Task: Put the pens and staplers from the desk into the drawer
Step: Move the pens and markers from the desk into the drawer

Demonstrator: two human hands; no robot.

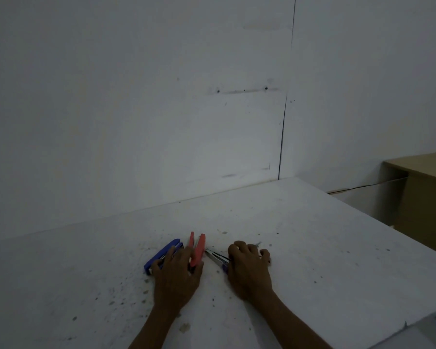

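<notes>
A blue stapler (163, 255) and a red stapler (198, 250) lie side by side on the white desk (312, 260). My left hand (176, 275) lies over both, fingers spread across their near ends. Several pens (217, 258) lie just right of the red stapler. My right hand (249, 268) is curled over the pens, covering most of them; a light blue tip (258, 244) peeks out beyond its knuckles. The drawer is out of sight.
A white wall (161, 109) rises right behind the desk. The desk's right edge drops off toward a wooden cabinet (423, 192) at the far right. Dark specks dot the desk top.
</notes>
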